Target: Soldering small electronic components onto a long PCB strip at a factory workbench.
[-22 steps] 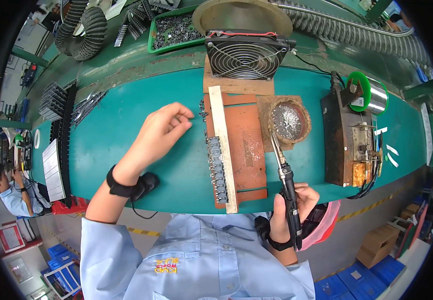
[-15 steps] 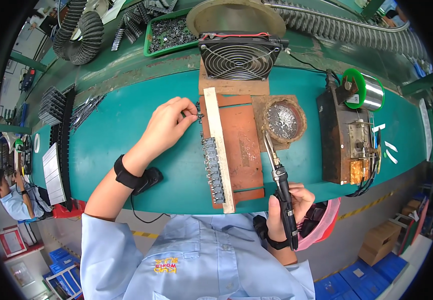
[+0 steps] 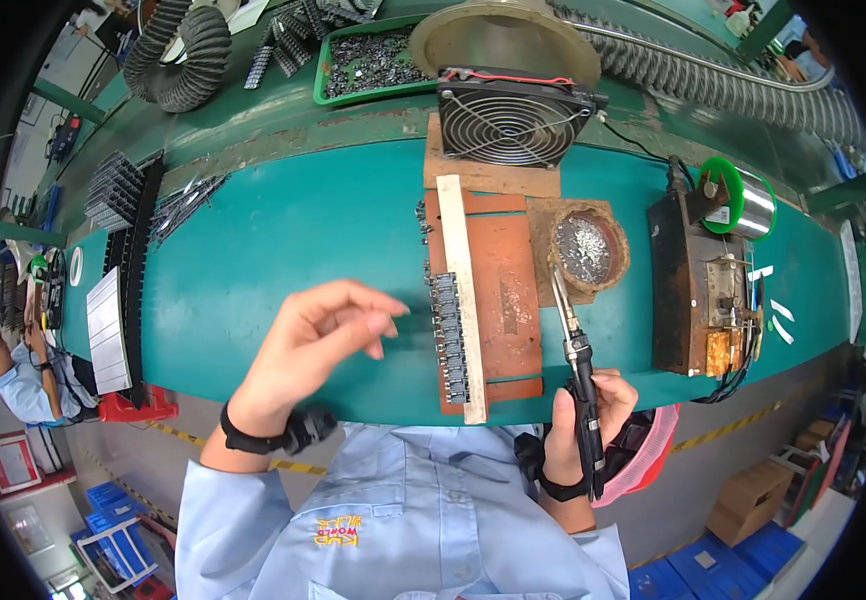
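Teal tabletop [image 3: 243, 280]: the soldering iron [image 3: 581, 380] partly hides the right hand [image 3: 563, 447].

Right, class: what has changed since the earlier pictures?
The left hand has moved back toward the body, away from the small black parts by the far end of the brown board; nothing shows in its fingers. The right hand still grips the soldering iron, its tip at the round pot.

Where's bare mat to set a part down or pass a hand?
Widest: green mat between the thin sticks and red board, beyond the left hand. Narrower: between the soldering iron in the right hand and the metal box. Crowded: the board's left edge, lined with small parts, and between board and bowl.
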`<state>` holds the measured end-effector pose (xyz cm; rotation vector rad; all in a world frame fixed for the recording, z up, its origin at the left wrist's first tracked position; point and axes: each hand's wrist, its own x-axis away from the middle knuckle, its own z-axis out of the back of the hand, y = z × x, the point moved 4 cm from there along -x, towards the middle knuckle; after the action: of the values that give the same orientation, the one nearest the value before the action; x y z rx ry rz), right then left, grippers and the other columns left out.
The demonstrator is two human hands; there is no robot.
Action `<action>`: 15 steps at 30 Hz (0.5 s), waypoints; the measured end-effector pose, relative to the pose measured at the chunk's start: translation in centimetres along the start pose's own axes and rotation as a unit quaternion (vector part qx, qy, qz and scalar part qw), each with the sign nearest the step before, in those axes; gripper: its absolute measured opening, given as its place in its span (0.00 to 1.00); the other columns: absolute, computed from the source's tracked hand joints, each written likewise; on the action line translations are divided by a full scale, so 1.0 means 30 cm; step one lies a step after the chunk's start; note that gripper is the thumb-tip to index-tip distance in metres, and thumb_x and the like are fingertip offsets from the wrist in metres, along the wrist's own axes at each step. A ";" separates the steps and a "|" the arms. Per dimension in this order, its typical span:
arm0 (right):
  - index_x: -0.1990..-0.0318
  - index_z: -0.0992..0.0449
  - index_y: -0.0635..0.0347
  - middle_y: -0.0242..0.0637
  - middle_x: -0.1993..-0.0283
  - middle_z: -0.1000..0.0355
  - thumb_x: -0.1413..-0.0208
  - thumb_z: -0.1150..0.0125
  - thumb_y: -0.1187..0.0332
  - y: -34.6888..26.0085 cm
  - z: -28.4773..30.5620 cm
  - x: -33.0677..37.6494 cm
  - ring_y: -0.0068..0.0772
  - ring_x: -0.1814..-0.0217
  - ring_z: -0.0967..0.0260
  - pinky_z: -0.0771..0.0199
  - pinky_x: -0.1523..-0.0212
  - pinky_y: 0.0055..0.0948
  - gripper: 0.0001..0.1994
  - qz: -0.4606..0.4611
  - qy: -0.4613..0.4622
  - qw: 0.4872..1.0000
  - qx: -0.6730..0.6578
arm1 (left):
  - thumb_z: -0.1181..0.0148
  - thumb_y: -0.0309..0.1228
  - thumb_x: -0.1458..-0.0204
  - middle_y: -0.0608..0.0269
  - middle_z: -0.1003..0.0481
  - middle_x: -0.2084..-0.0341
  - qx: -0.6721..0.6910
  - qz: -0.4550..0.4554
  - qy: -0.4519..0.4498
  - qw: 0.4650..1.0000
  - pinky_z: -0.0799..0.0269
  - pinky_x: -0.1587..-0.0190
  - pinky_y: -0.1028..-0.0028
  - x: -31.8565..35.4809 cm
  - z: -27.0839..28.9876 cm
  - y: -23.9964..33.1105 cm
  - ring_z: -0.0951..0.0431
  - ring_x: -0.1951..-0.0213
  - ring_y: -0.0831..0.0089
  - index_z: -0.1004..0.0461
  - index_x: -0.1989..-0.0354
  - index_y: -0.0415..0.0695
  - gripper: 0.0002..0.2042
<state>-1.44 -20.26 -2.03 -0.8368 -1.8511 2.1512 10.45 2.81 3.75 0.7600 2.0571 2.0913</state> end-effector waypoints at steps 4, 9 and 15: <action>0.55 0.42 0.59 0.40 0.62 0.37 0.52 0.42 0.70 -0.017 -0.014 -0.019 0.24 0.69 0.41 0.39 0.67 0.23 0.19 -0.003 -0.018 1.000 0.009 | 0.47 0.23 0.51 0.59 0.27 0.75 0.121 0.058 -0.030 0.991 0.31 0.68 0.78 0.067 -0.052 -0.050 0.27 0.73 0.75 0.28 0.66 0.35 0.06; 0.53 0.41 0.59 0.44 0.62 0.32 0.51 0.42 0.72 -0.105 -0.100 -0.007 0.28 0.69 0.34 0.34 0.67 0.27 0.18 -0.019 -0.127 0.981 -0.148 | 0.46 0.22 0.52 0.55 0.28 0.73 0.180 0.024 -0.057 0.982 0.30 0.67 0.77 0.100 -0.115 -0.086 0.26 0.71 0.72 0.28 0.66 0.34 0.06; 0.55 0.39 0.59 0.43 0.67 0.29 0.57 0.37 0.78 -0.212 -0.177 -0.026 0.35 0.65 0.30 0.30 0.62 0.31 0.21 0.097 -0.262 0.960 -0.034 | 0.45 0.21 0.53 0.54 0.28 0.71 0.114 -0.059 -0.090 0.988 0.31 0.66 0.77 0.126 -0.145 -0.085 0.26 0.68 0.72 0.27 0.67 0.33 0.05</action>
<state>0.59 -14.79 3.93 -0.5031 -2.1636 2.6448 4.67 0.63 2.50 0.8010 2.2047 1.6783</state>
